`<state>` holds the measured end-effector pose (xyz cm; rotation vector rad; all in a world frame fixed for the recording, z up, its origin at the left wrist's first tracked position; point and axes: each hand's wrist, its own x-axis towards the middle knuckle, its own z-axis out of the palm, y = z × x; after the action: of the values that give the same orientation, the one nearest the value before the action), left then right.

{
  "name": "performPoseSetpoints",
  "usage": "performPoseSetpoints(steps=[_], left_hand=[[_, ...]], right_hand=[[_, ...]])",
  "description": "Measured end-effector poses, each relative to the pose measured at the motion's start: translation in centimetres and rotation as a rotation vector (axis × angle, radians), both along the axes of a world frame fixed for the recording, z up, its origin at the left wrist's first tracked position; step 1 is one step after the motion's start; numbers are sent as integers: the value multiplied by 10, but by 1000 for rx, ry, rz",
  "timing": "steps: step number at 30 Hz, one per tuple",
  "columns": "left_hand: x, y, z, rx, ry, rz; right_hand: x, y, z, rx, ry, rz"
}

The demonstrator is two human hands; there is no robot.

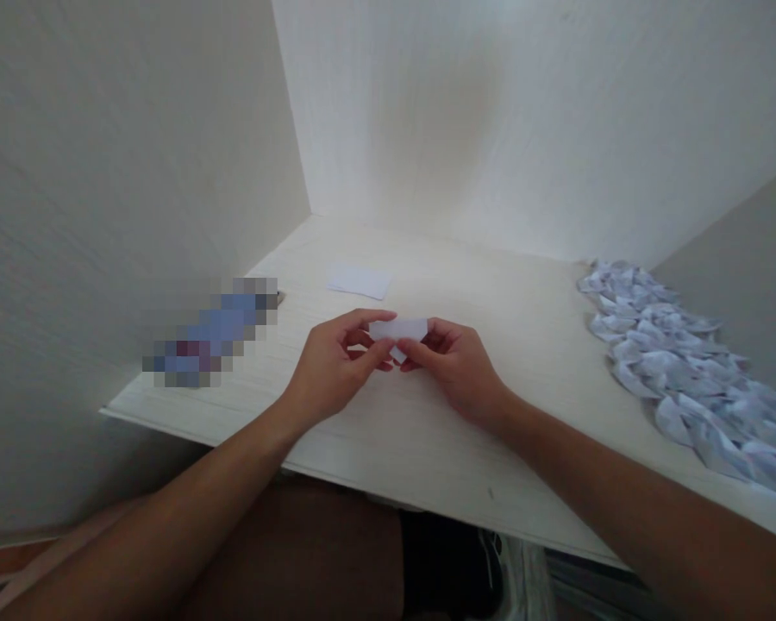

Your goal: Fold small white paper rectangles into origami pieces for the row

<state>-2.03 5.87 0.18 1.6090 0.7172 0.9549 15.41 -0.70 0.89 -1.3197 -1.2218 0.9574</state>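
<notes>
A small folded piece of white paper (404, 329) is held up between my two hands, just above the table. My left hand (340, 358) pinches its left side, with the index finger along the top and the thumb below. On the right side, my right hand (456, 358) grips the paper, its thumb pressed near the lower middle. Both thumbs almost meet at a pointed lower part of the paper. The fingers behind the paper are partly hidden.
Flat white paper (360, 282) lies on the pale table (491, 293) beyond my left hand. Many folded paper pieces (672, 354) are heaped in rows along the right side. A blurred-out bluish object (216, 332) rests at the left. Walls (523, 129) enclose the table's back and sides.
</notes>
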Motion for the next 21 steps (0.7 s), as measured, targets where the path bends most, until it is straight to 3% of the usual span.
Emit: performPoseSetpoints(steps=[16,21], left_hand=[[-5,-11,5,164,51,134],[-3,-12,6,141,32,132]], right_hand=[[-3,-4,1,39,56,-8],[-3,-3,1,34,71,-8]])
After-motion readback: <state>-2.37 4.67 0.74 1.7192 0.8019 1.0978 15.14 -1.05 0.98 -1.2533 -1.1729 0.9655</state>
